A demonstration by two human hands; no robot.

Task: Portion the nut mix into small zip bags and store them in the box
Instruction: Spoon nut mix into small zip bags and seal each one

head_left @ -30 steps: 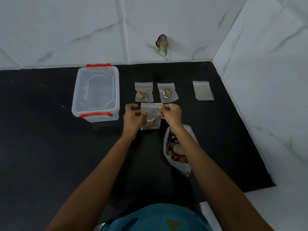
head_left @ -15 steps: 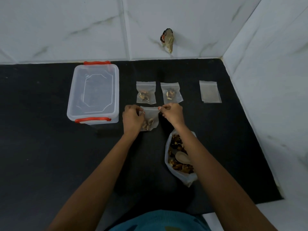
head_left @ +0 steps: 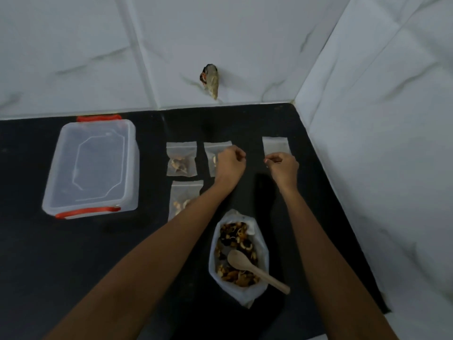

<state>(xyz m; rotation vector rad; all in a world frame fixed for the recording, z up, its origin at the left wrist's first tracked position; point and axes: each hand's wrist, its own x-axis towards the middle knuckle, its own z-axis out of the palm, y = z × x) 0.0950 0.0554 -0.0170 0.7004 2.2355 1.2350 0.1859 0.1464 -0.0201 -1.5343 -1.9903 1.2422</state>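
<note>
1. The clear plastic box (head_left: 90,168) with red handles stands at the left of the black tabletop (head_left: 49,266). It looks stiff and light, and it is probably best carried by its handles or walls.
2. Just right of the box lie three small zip bags that already hold nuts. The far-left bag (head_left: 181,159) and the near bag (head_left: 183,200) lie flat, and a forearm partly covers the near one. The far-middle bag (head_left: 212,155) is half hidden under the left hand. These bags look thin, limp and slippery, with little weight, so a pinch at the sealed top strip should lift them without crushing the nuts.
3. The left hand (head_left: 231,161) hangs over the far-middle bag. Its grip is curled closed and nothing shows in it. Whether it touches the bag cannot be told.
4. The large bag of nut mix (head_left: 235,256) stands open near the person, with a wooden spoon (head_left: 255,268) resting in it. The bag is soft and likely to slump or tip if knocked.
5. The right hand (head_left: 282,165) has its fingertips drawn together at the near edge of the empty zip bag (head_left: 275,146). Whether the grip already has the film cannot be told.
6. The empty bag lies flat near the right wall. It probably clings to the tabletop, so lifting a corner is the likely way in.
</note>
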